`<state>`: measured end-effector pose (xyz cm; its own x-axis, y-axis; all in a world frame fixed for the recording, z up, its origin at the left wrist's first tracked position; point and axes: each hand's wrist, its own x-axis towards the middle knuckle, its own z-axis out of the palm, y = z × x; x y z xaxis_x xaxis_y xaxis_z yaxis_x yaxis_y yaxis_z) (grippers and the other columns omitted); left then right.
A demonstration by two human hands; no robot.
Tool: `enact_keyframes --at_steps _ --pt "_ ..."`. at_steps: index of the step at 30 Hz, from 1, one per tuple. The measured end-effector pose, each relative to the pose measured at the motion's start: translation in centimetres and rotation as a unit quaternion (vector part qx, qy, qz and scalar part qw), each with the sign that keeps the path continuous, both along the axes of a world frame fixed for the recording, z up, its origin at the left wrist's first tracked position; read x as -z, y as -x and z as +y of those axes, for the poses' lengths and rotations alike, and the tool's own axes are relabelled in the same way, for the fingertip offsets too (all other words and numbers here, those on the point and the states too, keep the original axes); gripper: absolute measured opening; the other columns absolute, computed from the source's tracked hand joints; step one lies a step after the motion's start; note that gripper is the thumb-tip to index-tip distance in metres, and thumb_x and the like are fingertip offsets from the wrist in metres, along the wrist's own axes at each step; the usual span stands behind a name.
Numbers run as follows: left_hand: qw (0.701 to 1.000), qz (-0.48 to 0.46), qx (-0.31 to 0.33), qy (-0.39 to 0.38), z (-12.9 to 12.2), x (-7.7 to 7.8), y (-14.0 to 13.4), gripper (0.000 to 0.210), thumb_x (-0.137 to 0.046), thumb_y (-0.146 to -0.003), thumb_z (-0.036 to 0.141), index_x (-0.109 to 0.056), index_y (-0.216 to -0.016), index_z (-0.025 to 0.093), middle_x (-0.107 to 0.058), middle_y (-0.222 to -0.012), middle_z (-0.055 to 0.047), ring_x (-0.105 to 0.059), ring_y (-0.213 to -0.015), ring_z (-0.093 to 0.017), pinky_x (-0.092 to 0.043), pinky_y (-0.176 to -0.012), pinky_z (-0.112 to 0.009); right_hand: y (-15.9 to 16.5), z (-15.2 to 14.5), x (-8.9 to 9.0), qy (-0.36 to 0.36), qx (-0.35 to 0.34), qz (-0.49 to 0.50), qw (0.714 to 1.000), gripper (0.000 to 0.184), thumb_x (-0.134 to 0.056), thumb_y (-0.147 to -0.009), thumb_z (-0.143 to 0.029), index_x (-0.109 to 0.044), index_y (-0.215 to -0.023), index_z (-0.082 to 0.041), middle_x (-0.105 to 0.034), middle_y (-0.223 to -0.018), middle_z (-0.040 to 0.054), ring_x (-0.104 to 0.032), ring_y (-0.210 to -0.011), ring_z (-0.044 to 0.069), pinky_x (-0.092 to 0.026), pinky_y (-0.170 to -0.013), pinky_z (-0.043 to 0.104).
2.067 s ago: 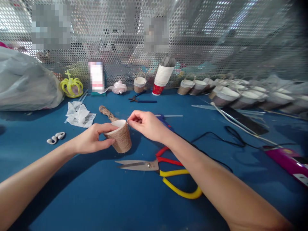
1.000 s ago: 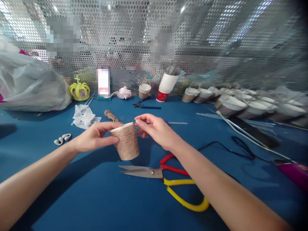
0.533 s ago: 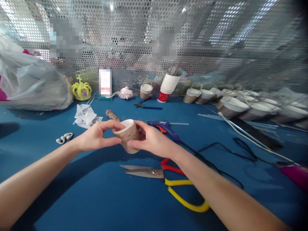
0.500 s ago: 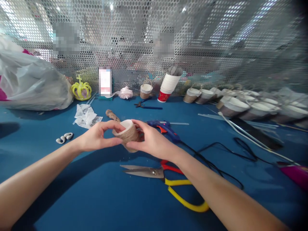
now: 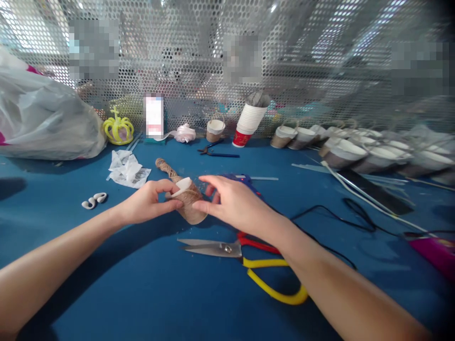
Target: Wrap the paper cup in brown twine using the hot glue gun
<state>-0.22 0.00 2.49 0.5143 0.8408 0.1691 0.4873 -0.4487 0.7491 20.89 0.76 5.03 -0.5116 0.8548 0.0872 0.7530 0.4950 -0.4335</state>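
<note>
A small paper cup (image 5: 192, 208) wrapped in brown twine is tilted above the table, its white inside facing up and left. My left hand (image 5: 147, 203) pinches its rim, fingers inside and thumb on the outer wall. My right hand (image 5: 234, 201) is at the cup's other side, fingers spread, the thumb tip at or close to the wall; whether it touches, I cannot tell. A bundle of twine (image 5: 165, 166) lies just behind the cup. Partly hidden behind my right hand is a blue glue gun (image 5: 245, 179). Large scissors (image 5: 213, 248) with red and yellow handles lie below my hands.
Blue-handled pliers (image 5: 220, 153), stacked paper cups (image 5: 249, 121) and a finished small bucket (image 5: 215, 129) stand toward the mesh wall (image 5: 199, 61). Several more buckets (image 5: 343, 151) fill the back right. Crumpled white paper (image 5: 128, 169) and a plastic bag (image 5: 50, 113) are left. A black cord (image 5: 330, 222) runs right.
My right hand has loosened from around the cup and drawn slightly right, its fingers opening. The cup has tipped further, with its base toward the right, still in my left hand.
</note>
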Motion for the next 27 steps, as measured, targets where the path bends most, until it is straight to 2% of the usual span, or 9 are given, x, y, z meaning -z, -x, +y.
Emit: enact_keyframes --at_steps 2,4,6,7,8,9,12,16,27 --pt "1.0 0.005 0.028 -0.009 0.1 -0.3 0.2 0.017 -0.052 -0.08 0.027 -0.058 -0.08 0.012 -0.064 -0.085 -0.006 -0.056 -0.081 -0.016 -0.044 -0.078 -0.029 -1.1 0.4 -1.2 0.043 0.013 0.028 0.999 0.048 -0.051 -0.08 -0.05 -0.057 -0.114 -0.016 -0.067 -0.087 0.0076 -0.062 -0.064 0.016 -0.045 -0.057 0.027" --pt "0.998 0.015 0.054 -0.019 0.3 -0.6 0.5 0.016 -0.052 -0.081 0.027 -0.058 -0.079 0.012 -0.063 -0.088 -0.008 -0.056 -0.083 -0.016 -0.044 -0.079 -0.029 -2.2 1.1 -2.0 0.044 0.051 0.033 0.997 0.037 -0.045 -0.085 -0.044 -0.059 -0.107 -0.017 -0.068 -0.078 0.0053 -0.061 -0.059 0.014 -0.044 -0.056 0.025" --pt "0.997 0.026 0.071 -0.025 0.4 -0.9 0.8 0.016 -0.052 -0.081 0.027 -0.058 -0.08 0.012 -0.063 -0.091 -0.008 -0.057 -0.086 -0.017 -0.044 -0.08 -0.029 -3.5 2.2 -2.2 -0.006 0.118 -0.036 0.992 0.032 -0.041 -0.087 -0.039 -0.061 -0.102 -0.017 -0.068 -0.079 0.0066 -0.062 -0.066 0.016 -0.043 -0.06 0.026" --pt "0.996 0.032 0.075 -0.026 0.5 -1.0 0.9 0.016 -0.052 -0.081 0.027 -0.058 -0.081 0.012 -0.063 -0.092 -0.008 -0.057 -0.086 -0.017 -0.044 -0.08 -0.029 -4.2 2.8 -2.0 -0.034 0.163 -0.103 0.981 0.032 -0.042 -0.087 -0.037 -0.061 -0.101 -0.017 -0.068 -0.086 0.0088 -0.063 -0.074 0.018 -0.043 -0.064 0.027" --pt "0.996 0.037 0.078 -0.027 0.5 -1.0 1.1 0.016 -0.053 -0.081 0.027 -0.058 -0.081 0.012 -0.063 -0.092 -0.008 -0.057 -0.086 -0.017 -0.045 -0.08 -0.028 -4.9 3.5 -1.6 -0.036 0.197 -0.187 0.962 0.032 -0.041 -0.087 -0.036 -0.06 -0.103 -0.015 -0.067 -0.096 0.0116 -0.062 -0.084 0.021 -0.042 -0.066 0.028" --pt "0.996 0.043 0.079 -0.026 0.5 -1.1 1.2 0.015 -0.053 -0.081 0.027 -0.058 -0.081 0.013 -0.063 -0.092 -0.008 -0.057 -0.086 -0.016 -0.045 -0.08 -0.028 -5.5 4.1 -1.1 -0.021 0.209 -0.22 0.953 0.032 -0.044 -0.085 -0.034 -0.062 -0.099 -0.012 -0.066 -0.099 0.0159 -0.061 -0.087 0.025 -0.041 -0.066 0.03" --pt "0.994 0.06 0.084 -0.021 0.5 -1.2 1.3 0.015 -0.053 -0.081 0.027 -0.058 -0.081 0.013 -0.064 -0.092 -0.007 -0.057 -0.083 -0.015 -0.045 -0.078 -0.026 -7.0 5.7 0.9 0.042 0.195 -0.262 0.944 0.025 -0.052 -0.079 -0.032 -0.066 -0.076 -0.011 -0.068 -0.077 0.0153 -0.062 -0.068 0.024 -0.038 -0.055 0.029" --pt "0.992 0.08 0.09 -0.026 0.4 -1.4 1.2 0.016 -0.052 -0.081 0.028 -0.06 -0.082 0.014 -0.064 -0.093 -0.006 -0.058 -0.082 -0.015 -0.046 -0.077 -0.026 -7.2 6.4 2.6 0.055 0.196 -0.262 0.943 0.026 -0.046 -0.081 -0.029 -0.066 -0.076 -0.013 -0.069 -0.078 0.0138 -0.062 -0.068 0.021 -0.037 -0.053 0.026" --pt "0.989 0.114 0.078 -0.045 0.0 -1.7 1.1 0.019 -0.052 -0.081 0.029 -0.062 -0.088 0.014 -0.064 -0.089 -0.006 -0.057 -0.08 -0.015 -0.045 -0.073 -0.024 -7.1 5.8 3.3 0.06 0.229 -0.173 0.956 0.032 -0.042 -0.084 -0.029 -0.063 -0.069 -0.011 -0.066 -0.074 0.0166 -0.061 -0.07 0.024 -0.037 -0.057 0.029"
